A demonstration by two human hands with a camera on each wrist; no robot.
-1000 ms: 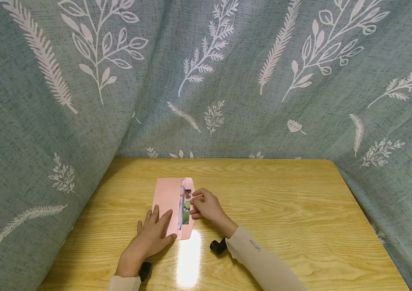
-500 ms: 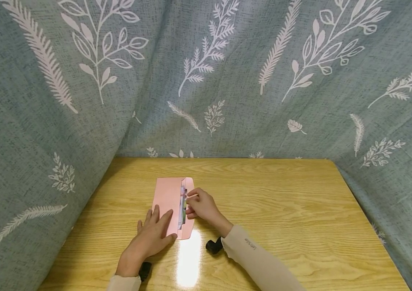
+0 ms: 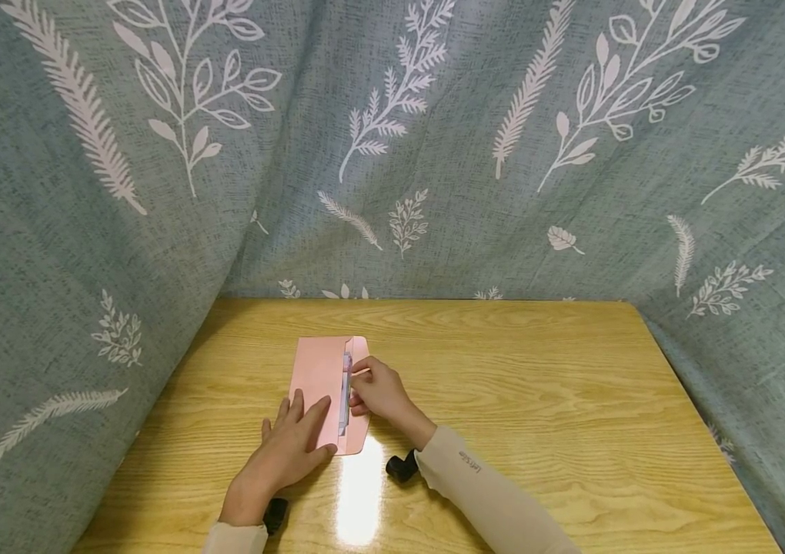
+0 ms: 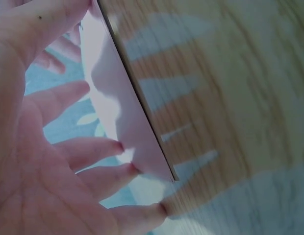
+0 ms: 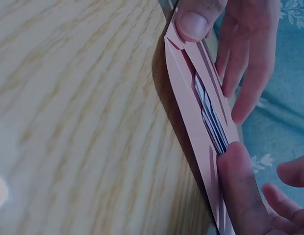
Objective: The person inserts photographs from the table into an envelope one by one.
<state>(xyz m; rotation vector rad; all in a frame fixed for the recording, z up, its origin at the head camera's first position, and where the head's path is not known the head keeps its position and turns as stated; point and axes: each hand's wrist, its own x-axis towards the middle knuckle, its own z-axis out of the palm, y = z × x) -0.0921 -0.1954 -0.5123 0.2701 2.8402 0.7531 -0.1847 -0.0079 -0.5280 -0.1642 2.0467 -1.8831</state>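
A pink envelope [image 3: 316,362] lies on the table with its flap folded out to the right. Several thin cards or printed photos [image 5: 210,117] sit inside its mouth, only their edges showing. My left hand [image 3: 288,440] rests on the envelope's front with fingers spread; its thumb [image 5: 193,24] lies at the near corner in the right wrist view. The right hand [image 3: 384,391] is over the flap at the mouth. Its thumb [image 5: 238,171] presses against the card edges, while its other fingers stand apart from the envelope, loosely bent.
The wooden table [image 3: 538,385] extends to the right of the envelope. A blue-green curtain with white leaf prints [image 3: 462,192] hangs behind and at both sides. Bright glare [image 3: 358,492] lies on the table in front of the envelope. Black devices [image 3: 402,466] are at the wrists.
My right hand has moved left, and the colourful printed card has slid into the envelope until its picture no longer shows. The left hand has stayed in place.
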